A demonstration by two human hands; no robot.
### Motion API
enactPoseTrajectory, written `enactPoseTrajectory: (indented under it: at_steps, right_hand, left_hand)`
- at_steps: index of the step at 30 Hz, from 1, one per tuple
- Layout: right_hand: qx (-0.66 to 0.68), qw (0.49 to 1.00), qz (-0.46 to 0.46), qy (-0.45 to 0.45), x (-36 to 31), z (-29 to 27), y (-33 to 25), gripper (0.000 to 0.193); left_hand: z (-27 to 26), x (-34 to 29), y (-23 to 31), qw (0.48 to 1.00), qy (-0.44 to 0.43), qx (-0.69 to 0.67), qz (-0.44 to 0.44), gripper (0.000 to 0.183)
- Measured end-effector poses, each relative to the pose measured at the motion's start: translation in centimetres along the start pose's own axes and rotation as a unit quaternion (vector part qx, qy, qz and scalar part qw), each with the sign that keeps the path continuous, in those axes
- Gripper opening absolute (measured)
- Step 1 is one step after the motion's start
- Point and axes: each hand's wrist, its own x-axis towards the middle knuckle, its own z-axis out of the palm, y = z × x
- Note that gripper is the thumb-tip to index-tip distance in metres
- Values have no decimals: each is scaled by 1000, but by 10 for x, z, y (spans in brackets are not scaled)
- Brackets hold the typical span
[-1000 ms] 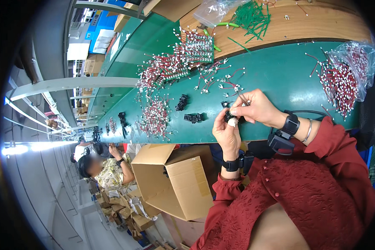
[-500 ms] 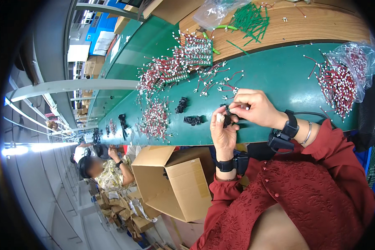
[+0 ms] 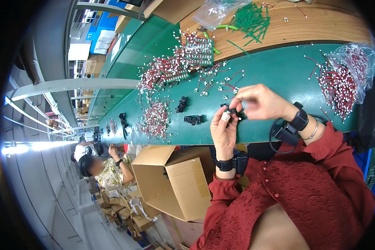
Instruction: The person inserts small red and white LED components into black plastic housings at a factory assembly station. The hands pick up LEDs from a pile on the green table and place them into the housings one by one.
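Observation:
My left hand (image 3: 223,132) has its fingers and thumb closed on a small black plastic part, with a short red wire lead (image 3: 235,117) with white ends beside the thumb. The thumb has a pale wrap. Just to the right is my right hand (image 3: 264,103), its fingers bent toward the held part and partly smeared by motion. Whether they grip anything does not show. To the left of my hands, black plastic parts (image 3: 192,120) lie on the green table (image 3: 275,73). Loose red wire leads (image 3: 212,79) with white connectors are scattered beyond them.
Piles of red leads (image 3: 154,118) lie at the left, beside green circuit boards (image 3: 199,51). Another heap (image 3: 339,89) spills from a plastic bag at the right. Green strips (image 3: 251,21) rest on a wooden board. An open carton (image 3: 171,179) stands below the table edge; a person (image 3: 112,166) sits beyond.
My right hand has moved slightly away from my left and blurred. A red wire lead now shows at my left fingers, where the black part was more visible before.

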Motion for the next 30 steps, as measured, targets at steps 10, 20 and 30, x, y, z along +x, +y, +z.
enactPoseTrajectory:
  at_steps: [10,20,30]
  right_hand:
    - [-325,940,-80,60,-2,9,2,32]
    - [-406,902,-106,99,-3,16,0,16]
    - [-459,866,-178,91,-4,12,9,15]
  left_hand:
    - [1,-4,-2,998,-12,52,25,23]
    - [5,-3,2,985,-1,154,71,17]
    - [0,-3,-2,981,-14,166,103,17]
